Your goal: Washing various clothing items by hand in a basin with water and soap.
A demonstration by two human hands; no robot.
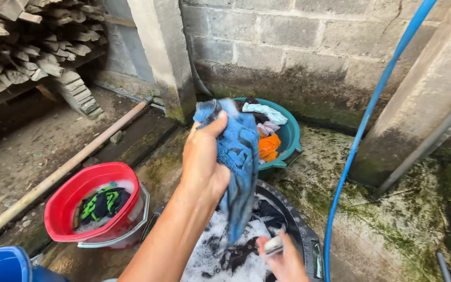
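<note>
My left hand [203, 156] is raised and shut on a wet blue garment with dark markings [240, 162], which hangs down over a black basin [303, 230] full of suds and dark clothes. My right hand [286, 258] is low over the basin's suds, closed on a small white object [273, 245] whose kind I cannot tell. The garment's lower end reaches the foam just left of that hand.
Behind stands a teal basin [289, 137] with white, pink and orange clothes. A red bucket [66, 201] at left holds a black-and-green garment in foam. A blue bucket [1, 265] is at bottom left. A blue hose [364, 125] runs down the right. Firewood [27, 42] is stacked at top left.
</note>
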